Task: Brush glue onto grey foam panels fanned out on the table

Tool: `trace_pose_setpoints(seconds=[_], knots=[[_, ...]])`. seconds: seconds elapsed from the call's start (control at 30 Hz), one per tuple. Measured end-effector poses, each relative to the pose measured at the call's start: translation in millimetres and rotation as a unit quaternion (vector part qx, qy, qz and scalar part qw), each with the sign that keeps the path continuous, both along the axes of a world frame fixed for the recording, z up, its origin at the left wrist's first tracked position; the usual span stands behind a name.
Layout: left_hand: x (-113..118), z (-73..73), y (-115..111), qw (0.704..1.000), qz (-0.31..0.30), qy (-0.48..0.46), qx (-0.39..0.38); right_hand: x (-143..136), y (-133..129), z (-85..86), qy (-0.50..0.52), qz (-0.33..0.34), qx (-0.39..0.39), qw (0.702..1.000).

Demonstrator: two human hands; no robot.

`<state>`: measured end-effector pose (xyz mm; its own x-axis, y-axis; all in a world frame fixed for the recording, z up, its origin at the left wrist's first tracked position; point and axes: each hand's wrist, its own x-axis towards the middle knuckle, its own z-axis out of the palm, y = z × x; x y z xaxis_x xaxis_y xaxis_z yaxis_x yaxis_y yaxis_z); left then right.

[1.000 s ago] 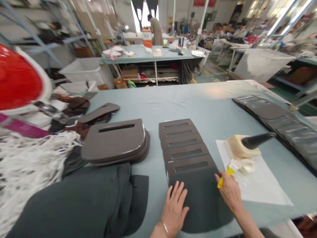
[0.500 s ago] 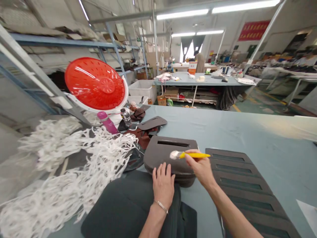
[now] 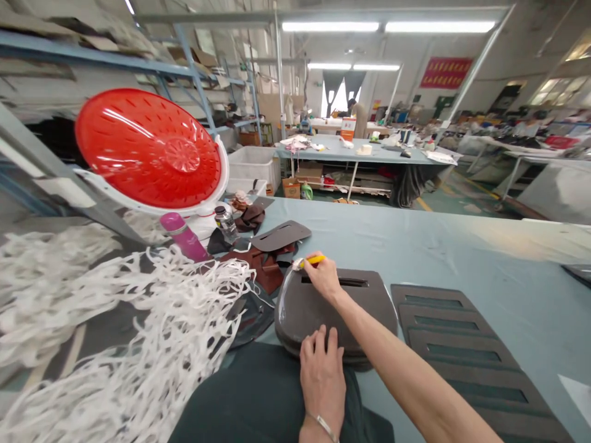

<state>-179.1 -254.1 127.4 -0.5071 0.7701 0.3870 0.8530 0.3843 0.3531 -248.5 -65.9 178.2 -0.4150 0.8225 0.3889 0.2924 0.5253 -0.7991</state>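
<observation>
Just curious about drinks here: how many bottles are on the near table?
2: a pink bottle beside the white strips, and a clear, dark-capped bottle just right of it. Others may be hidden among the scraps.

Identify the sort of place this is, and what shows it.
Probably a workshop or small factory floor for cut sheet goods: a stack of dark slotted panels on a broad worktable, a heap of white strips, and blue metal shelving.

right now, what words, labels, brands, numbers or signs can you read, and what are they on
No text is readable.
Red banner: yellow characters, too blurred to read.
Orange-and-white box: marks, too small to read.
Clear bottle: label too small and blurred.
Yellow brush and top dark panel: no lettering visible.
</observation>
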Motion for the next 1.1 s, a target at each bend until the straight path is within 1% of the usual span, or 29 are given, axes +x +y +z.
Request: trace_pose_setpoints(seconds=[0.03,0.07,0.13,0.23,0.27,0.33,0.4,0.47,0.57,0.63,0.7,0.73,0.77,0.8,0.83,0.87,0.9,0.93,0.97,1.0,1.03,1.07,1.1], knots=[[-0.1,1.3,0.1,1.0,-0.003,-0.002,0.001,14.9,5.5,-1.7,-0.007,-0.018,-0.003,1.0],[-0.2,2.4,0.0,1.0,-0.006,-0.002,0.003,34.8,11.8,-3.3,-0.015,-0.051,-0.005,0.999],[-0.7,3.9,-0.3,1.0,-0.015,0.002,0.003,84.8,27.0,-5.4,-0.033,-0.142,-0.006,0.989],[-1.7,3.6,-0.2,1.0,-0.024,0.017,0.001,159.0,48.6,-4.1,-0.051,-0.271,0.013,0.961],[-2.0,3.2,0.1,0.999,-0.025,0.023,0.001,177.0,52.7,-2.7,-0.05,-0.298,0.02,0.953],[-2.3,2.9,1.1,0.999,-0.027,0.031,-0.001,199.8,53.2,-0.2,-0.039,-0.31,0.026,0.95],[-1.6,3.8,1.9,0.999,-0.027,0.03,-0.004,210.5,42.7,0.5,-0.033,-0.29,0.018,0.956],[0.2,5.7,2.1,0.999,-0.028,0.019,-0.008,220.3,21.4,-0.9,-0.039,-0.277,0.008,0.96],[1.9,9.6,0.4,0.999,-0.027,-0.017,-0.009,245.1,-26.1,-1.6,-0.063,-0.283,0.008,0.957],[-1.9,12.8,-1.6,0.997,-0.035,-0.067,-0.001,260.4,-61.2,2.9,-0.081,-0.285,0.01,0.955],[-13.5,16.9,-3.7,0.984,-0.063,-0.163,0.021,260.6,-92.1,10.8,-0.063,-0.279,0.015,0.958],[-22.5,19.3,-4.6,0.97,-0.075,-0.227,0.04,252.2,-105.1,14.9,-0.04,-0.267,0.017,0.963],[-33.4,21.8,-5.5,0.951,-0.079,-0.291,0.065,237.7,-116.7,18.1,-0.013,-0.241,0.016,0.97],[-45.5,24.4,-6.4,0.93,-0.076,-0.348,0.093,218.0,-127.3,20.2,0.012,-0.199,0.01,0.98],[-58.2,26.9,-7.4,0.911,-0.066,-0.389,0.121,194.7,-137.4,20.8,0.03,-0.14,0.001,0.99],[-70.6,29.2,-8.6,0.898,-0.053,-0.414,0.143,170.0,-146.9,19.7,0.042,-0.073,-0.007,0.996],[-81.9,31.0,-9.8,0.893,-0.044,-0.421,0.154,146.6,-155.7,17.2,0.05,-0.009,-0.01,0.999],[-91.8,32.0,-11.1,0.896,-0.036,-0.417,0.15,127.3,-163.1,13.3,0.053,0.042,-0.008,0.998],[-99.8,32.1,-12.3,0.906,-0.029,-0.402,0.131,114.3,-168.6,8.3,0.053,0.076,-0.003,0.996],[-105.7,31.2,-13.5,0.92,-0.023,-0.378,0.102,109.6,-171.5,2.6,0.048,0.089,0.001,0.995],[-109.6,29.3,-14.5,0.935,-0.018,-0.348,0.073,114.0,-171.4,-3.1,0.039,0.084,0.0,0.996],[-111.5,26.8,-15.5,0.948,-0.017,-0.315,0.048,127.2,-168.4,-8.2,0.025,0.066,-0.005,0.997],[-111.6,24.0,-16.4,0.959,-0.02,-0.282,0.031,147.6,-162.8,-12.1,0.009,0.036,-0.012,0.999]])
